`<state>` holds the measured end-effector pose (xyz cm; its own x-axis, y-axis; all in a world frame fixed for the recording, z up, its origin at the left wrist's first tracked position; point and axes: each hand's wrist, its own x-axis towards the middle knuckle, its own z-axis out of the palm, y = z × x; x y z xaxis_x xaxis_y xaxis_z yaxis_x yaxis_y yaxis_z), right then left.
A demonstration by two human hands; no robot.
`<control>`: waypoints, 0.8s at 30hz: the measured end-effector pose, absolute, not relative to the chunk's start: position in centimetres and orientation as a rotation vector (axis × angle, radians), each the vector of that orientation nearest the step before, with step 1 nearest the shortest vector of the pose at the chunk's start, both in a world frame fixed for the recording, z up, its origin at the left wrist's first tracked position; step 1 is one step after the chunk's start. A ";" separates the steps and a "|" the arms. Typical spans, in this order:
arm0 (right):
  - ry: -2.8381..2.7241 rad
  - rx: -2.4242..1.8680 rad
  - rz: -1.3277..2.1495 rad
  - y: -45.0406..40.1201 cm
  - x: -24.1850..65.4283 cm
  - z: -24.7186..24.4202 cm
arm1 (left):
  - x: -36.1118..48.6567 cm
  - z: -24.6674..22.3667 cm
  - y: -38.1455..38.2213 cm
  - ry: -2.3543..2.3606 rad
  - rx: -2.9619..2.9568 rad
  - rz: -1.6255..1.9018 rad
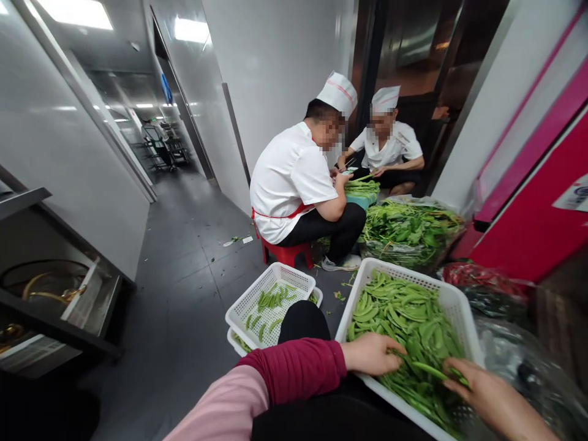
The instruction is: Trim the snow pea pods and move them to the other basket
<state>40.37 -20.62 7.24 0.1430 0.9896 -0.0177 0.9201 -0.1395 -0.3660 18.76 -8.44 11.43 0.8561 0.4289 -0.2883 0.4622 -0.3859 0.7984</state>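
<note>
A large white plastic basket (463, 306) full of green snow peas (404, 306) stands right in front of me. Over its near left side, my left hand (374, 354) is closed, a bit of green pod showing at its fingertips. My right hand (491, 389) pinches a snow pea (429, 369) above the pile at the near right, the pod pointing toward my left hand. To the left, beside my knee (303, 318), a smaller white basket (239, 306) with a few scattered snow peas (271, 298) rests on top of another basket.
Ahead, one person in white (294, 177) sits on a red stool (287, 252), and another (390, 147) crouches, both handling green stalks. Bagged leafy greens (413, 226) lie beyond the large basket. Plastic bags (519, 355) sit at right, a metal rack (59, 306) at left.
</note>
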 end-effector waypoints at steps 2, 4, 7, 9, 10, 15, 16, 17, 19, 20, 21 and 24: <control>-1.832 -2.099 0.363 -21.0 40.1 7.9 | 19.3 11.9 -8.8 0.548 2.155 -0.024; -1.830 -2.060 0.341 -21.4 39.4 8.6 | 19.6 12.4 -9.0 0.499 2.186 -0.031; -1.852 -2.033 0.295 -21.9 38.4 9.4 | 19.4 13.2 -9.1 0.495 2.150 -0.078; -1.843 -2.034 0.252 -22.1 38.0 9.7 | 19.0 13.8 -8.9 0.498 2.025 -0.143; -1.830 -2.036 0.227 -22.1 38.0 9.8 | 18.8 14.0 -8.8 0.494 1.935 -0.174; -1.775 -2.013 0.173 -22.1 37.6 10.2 | 17.9 14.6 -8.8 0.451 1.563 -0.144; -1.779 -2.000 0.177 -22.1 37.4 10.3 | 17.8 14.5 -8.8 0.444 1.517 -0.133; -1.781 -1.990 0.182 -22.2 37.2 10.4 | 17.8 14.4 -8.8 0.444 1.476 -0.127; -1.771 -1.982 0.186 -22.3 36.9 10.6 | 17.8 14.0 -8.7 0.451 1.406 -0.124; -1.757 -1.985 0.186 -22.4 36.7 10.7 | 17.8 13.8 -8.7 0.456 1.377 -0.124; -1.744 -1.989 0.188 -22.4 36.6 10.8 | 17.8 13.6 -8.6 0.458 1.353 -0.126; -1.761 -1.984 0.233 -22.5 36.5 11.1 | 17.8 13.5 -8.6 0.438 1.271 -0.134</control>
<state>36.48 -22.52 11.07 0.1600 0.9703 0.1814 0.8897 -0.0621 -0.4523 17.83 -8.60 13.55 0.9101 0.1418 -0.3894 0.3354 0.2999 0.8931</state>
